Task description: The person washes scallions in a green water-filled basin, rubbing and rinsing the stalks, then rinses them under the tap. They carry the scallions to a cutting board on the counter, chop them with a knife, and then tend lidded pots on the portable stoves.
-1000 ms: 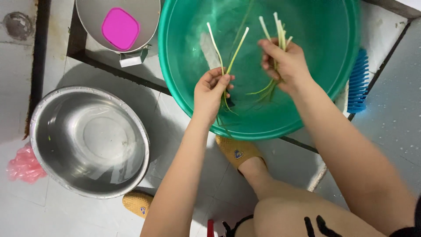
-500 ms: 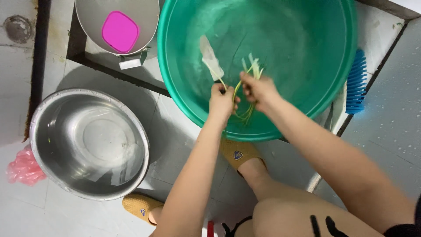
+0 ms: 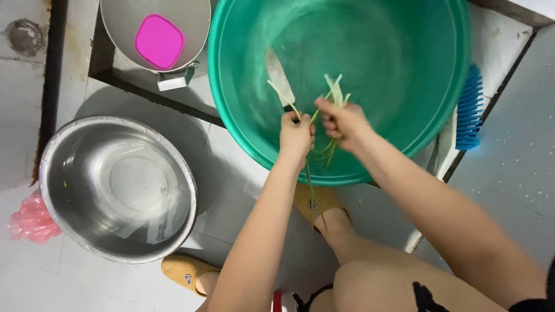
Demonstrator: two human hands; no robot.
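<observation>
- I see the green basin [image 3: 404,86] as smooth, slightly glossy plastic, its wall wet with a soft sheen.
- The steel bowl [image 3: 118,185] looks like polished metal, mirror-bright with pale reflections.
- The pink lid [image 3: 159,41] reads as matt plastic, lying in a dull grey metal pot [image 3: 191,23].
- The blue brush [image 3: 469,107] has stiff plastic bristles.
- The pink bag [image 3: 32,219] is thin, crinkled, glossy plastic film.
- My yellow slippers [image 3: 184,271] look like matt, finely textured rubber or foam.
- The floor tiles [image 3: 231,190] are pale, smooth, faintly shiny, stained near the dark joints.
- The vegetable stalks [image 3: 332,92] look moist, smooth and fibrous.
- The knife blade [image 3: 278,75] is dull pale metal.
</observation>
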